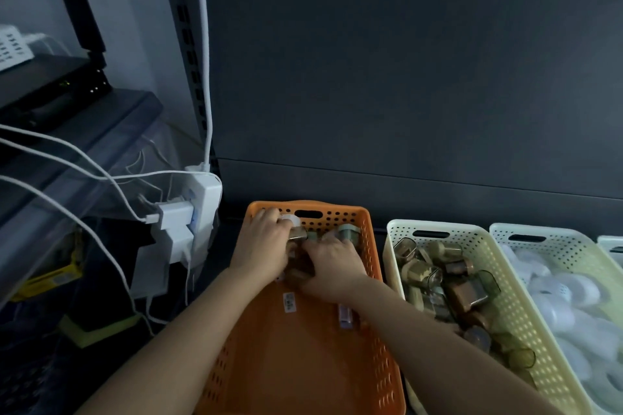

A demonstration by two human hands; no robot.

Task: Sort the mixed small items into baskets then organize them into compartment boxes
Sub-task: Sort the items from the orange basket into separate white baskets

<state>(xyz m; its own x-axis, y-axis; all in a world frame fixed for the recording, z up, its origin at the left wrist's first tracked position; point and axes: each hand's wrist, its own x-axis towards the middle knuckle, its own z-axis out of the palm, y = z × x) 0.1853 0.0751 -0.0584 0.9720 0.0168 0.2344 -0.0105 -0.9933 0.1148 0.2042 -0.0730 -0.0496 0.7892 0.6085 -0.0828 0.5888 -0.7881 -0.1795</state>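
An orange perforated basket (371, 246) stands in front of me with a few small items left at its far end. Both hands reach into it. My left hand (261, 241) grips several small items, among them a white round piece (290, 220) and a brown capped jar (298, 233). My right hand (332, 264) lies curled over more small brown jars (296, 274) in the pile. A green-capped jar (349, 232) stands just beyond it. A flat labelled piece (290, 301) and a pale tube (345, 315) lie on the basket floor.
To the right stand a cream basket (391, 236) full of brown and green jars, then a pale basket (580, 239) of white pieces, and the corner of another (612, 242). White chargers and cables (188, 212) hang at the left by a dark shelf upright.
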